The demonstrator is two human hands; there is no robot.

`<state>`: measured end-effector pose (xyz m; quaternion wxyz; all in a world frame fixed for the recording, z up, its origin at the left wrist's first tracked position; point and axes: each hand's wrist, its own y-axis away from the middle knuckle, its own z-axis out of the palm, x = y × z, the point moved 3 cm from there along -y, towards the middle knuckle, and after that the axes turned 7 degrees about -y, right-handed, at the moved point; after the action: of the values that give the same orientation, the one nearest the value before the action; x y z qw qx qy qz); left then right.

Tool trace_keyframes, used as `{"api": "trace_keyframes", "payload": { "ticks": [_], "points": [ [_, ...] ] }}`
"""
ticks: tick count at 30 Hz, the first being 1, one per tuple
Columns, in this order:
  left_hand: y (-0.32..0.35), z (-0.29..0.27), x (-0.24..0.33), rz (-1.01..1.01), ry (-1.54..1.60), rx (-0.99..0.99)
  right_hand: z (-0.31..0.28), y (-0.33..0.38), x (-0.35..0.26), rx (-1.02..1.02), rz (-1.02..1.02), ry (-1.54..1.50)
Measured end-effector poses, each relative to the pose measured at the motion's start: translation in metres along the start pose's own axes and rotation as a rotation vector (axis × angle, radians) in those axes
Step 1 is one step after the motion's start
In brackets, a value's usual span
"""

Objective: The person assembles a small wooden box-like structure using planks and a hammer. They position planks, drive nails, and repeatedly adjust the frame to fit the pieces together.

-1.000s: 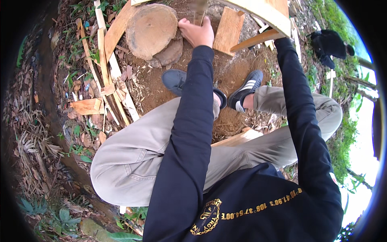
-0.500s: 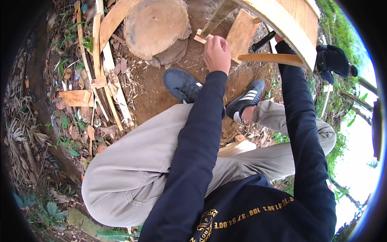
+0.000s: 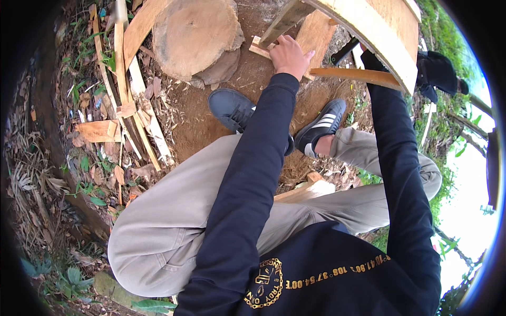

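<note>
A wooden frame (image 3: 342, 10) with a broad curved rim and slim legs stands at the upper right. My left hand (image 3: 291, 59) is at the low end of its left leg (image 3: 284, 23). The fingers bend over a small wooden strip (image 3: 259, 48) there, and the thumb points away to the right. My right arm reaches behind the curved rim, where the right hand (image 3: 363, 47) is almost wholly hidden. Close by that hand lies a long black object (image 3: 343, 52), maybe a handle; whether the hand holds it is unclear.
A sawn log stump (image 3: 196, 37) stands left of my left hand. Further left lie long wooden strips (image 3: 124, 63) and a short block (image 3: 98, 131) among leaves and shavings. A flat board (image 3: 316, 34) lies under the frame. Split wood (image 3: 308, 190) lies between my legs.
My left hand has shifted slightly right at the leg's foot, and its thumb now stands apart from the fingers. The right arm stays behind the curved rim.
</note>
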<state>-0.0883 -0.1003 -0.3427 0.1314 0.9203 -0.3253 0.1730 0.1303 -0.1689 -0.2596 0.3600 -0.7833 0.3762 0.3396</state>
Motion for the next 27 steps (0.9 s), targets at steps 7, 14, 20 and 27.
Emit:
{"api": "trace_keyframes", "payload": {
  "ticks": [7, 14, 20, 27],
  "points": [
    [-0.019, 0.003, -0.007, -0.001, 0.041, -0.107, 0.004, 0.007, 0.001, 0.004, 0.015, 0.001],
    [-0.014, -0.010, -0.007, -0.032, 0.013, -0.001, 0.004, 0.011, 0.002, 0.024, 0.015, 0.021],
    [-0.018, 0.007, -0.013, -0.069, 0.021, -0.010, 0.002, 0.022, 0.007, 0.035, 0.034, 0.019],
    [-0.019, 0.006, -0.023, 0.087, 0.283, 0.158, -0.001, 0.029, 0.009, 0.047, 0.016, 0.017]
  ]
}}
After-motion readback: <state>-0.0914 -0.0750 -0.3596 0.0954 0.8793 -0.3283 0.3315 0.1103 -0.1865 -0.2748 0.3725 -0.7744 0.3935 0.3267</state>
